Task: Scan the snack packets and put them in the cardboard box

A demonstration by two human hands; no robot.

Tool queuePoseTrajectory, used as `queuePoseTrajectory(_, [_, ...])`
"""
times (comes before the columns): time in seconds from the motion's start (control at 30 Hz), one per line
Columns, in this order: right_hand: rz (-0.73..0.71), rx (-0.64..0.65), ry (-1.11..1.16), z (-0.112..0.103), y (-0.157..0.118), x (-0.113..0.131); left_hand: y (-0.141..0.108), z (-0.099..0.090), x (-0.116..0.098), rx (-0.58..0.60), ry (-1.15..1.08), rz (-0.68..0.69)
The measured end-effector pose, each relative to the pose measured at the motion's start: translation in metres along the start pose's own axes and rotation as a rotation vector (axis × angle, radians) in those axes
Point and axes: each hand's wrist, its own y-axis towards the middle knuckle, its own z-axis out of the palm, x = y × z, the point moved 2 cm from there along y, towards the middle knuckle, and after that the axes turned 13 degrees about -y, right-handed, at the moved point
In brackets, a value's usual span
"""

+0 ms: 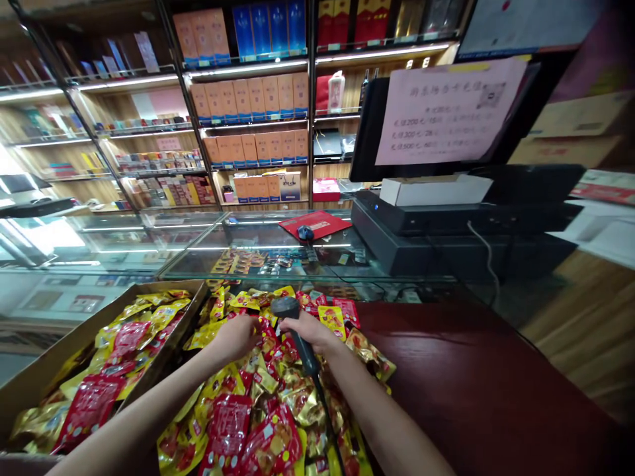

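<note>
Item 1: barcode scanner (303, 350), handheld, dk grey, w/ cable. Held in R hand (312, 332), fingers closed round upper handle; scanner head over the pkts.
Item 2: L hand (238, 336), fingers curled narrow, just beside scanner head; whether it grips a pkt, can't tell.
Item 3: snack pkts (225, 430), red/yellow/gold foil, loose heap on tabletop under both hands; further qty in cardboard box (54, 362), open-topped, at L.
Status: scanner is up and in use position, by my judgement; no pkt visibly set apart. Which pkts are dealt with vs. left, can't tell; both lots look large.
Surface: dk-red tabletop (461, 377), glossy, bare at R. Beyond: glass display counter (193, 261) w/ small goods inside; computer mouse (305, 233) on red mat or folder (325, 226); monitor (367, 139) at R w/ paper sign (446, 112) taped on.
Room: shop, lit wall shelves (248, 68), boxed goods incl. 4 blue cartons (268, 30), top row.
</note>
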Motion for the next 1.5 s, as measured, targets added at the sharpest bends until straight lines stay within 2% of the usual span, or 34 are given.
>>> queuePoseTrajectory(0.23, [-0.001, 0.068, -0.179, 0.016, 0.003, -0.006, -0.002, 0.009, -0.003, 0.008, 0.105, -0.028])
queuePoseTrajectory(0.37, [0.008, 0.079, -0.199, 0.013, 0.002, -0.006, -0.001, 0.011, 0.001, -0.016, -0.005, -0.01])
queuePoseTrajectory(0.43, [-0.042, 0.071, -0.191, 0.011, 0.0, -0.001, 0.001, 0.012, 0.005, -0.047, -0.079, 0.027])
queuePoseTrajectory(0.5, [-0.136, 0.037, -0.172, 0.009, -0.004, 0.006, 0.006, 0.013, 0.007, -0.073, -0.198, 0.071])
queuePoseTrajectory(0.6, [-0.268, -0.037, -0.138, 0.001, -0.012, 0.021, 0.02, 0.012, 0.006, -0.089, -0.53, 0.097])
queuePoseTrajectory(0.67, [-0.311, -0.113, -0.132, -0.007, -0.017, 0.031, 0.03, 0.008, 0.004, -0.076, -0.782, 0.065])
queuePoseTrajectory(0.73, [-0.296, -0.205, -0.116, -0.016, -0.022, 0.038, 0.038, 0.004, 0.001, -0.071, -0.999, -0.025])
queuePoseTrajectory(0.83, [-0.187, -0.259, 0.001, -0.025, -0.023, 0.04, 0.047, 0.001, -0.004, -0.101, -1.242, -0.15])
queuePoseTrajectory(0.93, [-0.096, -0.16, 0.218, -0.024, -0.017, 0.034, 0.053, 0.005, -0.009, -0.125, -1.347, -0.161])
queuePoseTrajectory(1.07, [-0.112, -0.055, 0.461, -0.016, -0.007, 0.026, 0.057, 0.015, -0.01, -0.371, -1.178, -0.107])
queuePoseTrajectory(1.1, [-0.136, -0.047, 0.484, -0.014, -0.006, 0.025, 0.058, 0.016, -0.012, -0.396, -1.116, -0.072])
queuePoseTrajectory(1.17, [-0.186, -0.05, 0.483, -0.011, -0.007, 0.026, 0.057, 0.019, -0.017, -0.336, -1.066, -0.018])
queuePoseTrajectory(1.3, [-0.256, -0.086, 0.394, -0.01, -0.015, 0.03, 0.049, 0.019, -0.025, -0.111, -1.249, -0.048])
queuePoseTrajectory(1.4, [-0.296, -0.054, 0.348, -0.007, -0.02, 0.035, 0.044, 0.015, -0.02, -0.098, -1.322, -0.055])
queuePoseTrajectory(1.5, [-0.283, -0.073, 0.306, -0.003, -0.021, 0.036, 0.045, 0.009, -0.003, -0.112, -1.4, -0.093])
